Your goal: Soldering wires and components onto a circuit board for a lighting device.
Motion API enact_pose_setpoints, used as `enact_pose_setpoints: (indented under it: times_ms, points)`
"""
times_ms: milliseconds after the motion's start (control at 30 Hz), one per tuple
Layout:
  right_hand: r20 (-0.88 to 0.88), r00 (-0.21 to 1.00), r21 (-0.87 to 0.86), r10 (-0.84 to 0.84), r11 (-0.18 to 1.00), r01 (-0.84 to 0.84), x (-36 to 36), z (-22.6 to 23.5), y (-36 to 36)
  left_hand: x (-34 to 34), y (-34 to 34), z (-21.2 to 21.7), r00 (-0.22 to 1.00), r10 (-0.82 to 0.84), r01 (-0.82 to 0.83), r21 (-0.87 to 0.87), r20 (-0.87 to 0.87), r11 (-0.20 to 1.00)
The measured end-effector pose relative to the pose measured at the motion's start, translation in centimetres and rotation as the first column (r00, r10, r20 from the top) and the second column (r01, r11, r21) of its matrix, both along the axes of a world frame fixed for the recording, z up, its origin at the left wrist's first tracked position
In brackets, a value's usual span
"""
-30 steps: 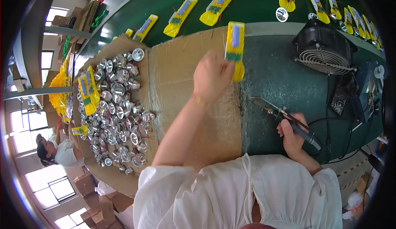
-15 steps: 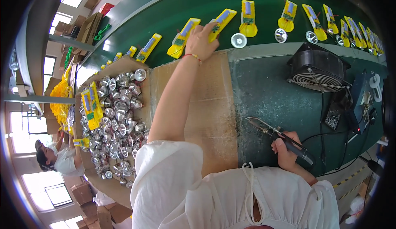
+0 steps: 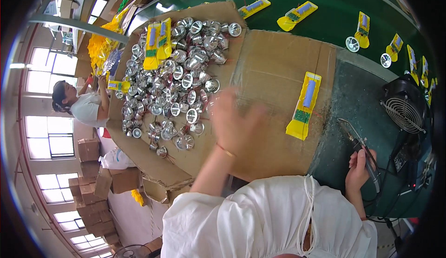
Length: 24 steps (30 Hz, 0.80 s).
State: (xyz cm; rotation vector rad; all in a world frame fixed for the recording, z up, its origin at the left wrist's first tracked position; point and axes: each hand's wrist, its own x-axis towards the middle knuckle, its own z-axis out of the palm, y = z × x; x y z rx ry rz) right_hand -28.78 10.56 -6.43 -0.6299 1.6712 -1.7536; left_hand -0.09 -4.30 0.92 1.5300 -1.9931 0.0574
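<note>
Back from the belt, blurred left hand [image 3: 237, 123] hovers near shiny round reflectors [image 3: 172, 81]

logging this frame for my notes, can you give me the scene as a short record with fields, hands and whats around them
left hand: blurred left hand over the cardboard sheet, beside the pile of silver reflector cups; whether it holds anything cannot be told
right hand: right hand gripping a soldering iron over the dark green mat
between the hands: yellow part with a circuit board lying on the cardboard's right edge
far side: more yellow parts on the green belt
right edge: small black fan
left background: another person at the pile's far end
</note>
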Motion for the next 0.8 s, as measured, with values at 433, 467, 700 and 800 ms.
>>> enact_pose_setpoints:
  times_ms: [433, 467, 700, 800]
  points:
    - [-0.022, 0.999, -0.041, 0.038, 0.998, -0.039, 1.9, 1.8, 0.0, 10.4, -10.2, -1.9, 0.954, 0.297, -0.298, -0.168, -0.033, 0.94]
    - [-0.023, 0.999, -0.039, 0.036, 0.999, -0.037, 1.9, 1.9, -0.1, 10.3, -9.7, -1.9, 0.921, 0.39, -0.388, -0.083, 0.005, 0.918]
    - [-0.013, 0.993, -0.046, 0.116, 0.992, -0.116, 2.2, 2.6, -0.2, 7.9, -9.3, -1.2, 0.815, 0.569, -0.547, -0.179, 0.109, 0.818]
    - [-0.03, 0.991, -0.032, 0.133, 0.991, -0.133, 2.4, 2.8, -0.4, 9.1, -9.9, -2.6, 0.943, 0.313, -0.334, -0.329, -0.117, 0.883]
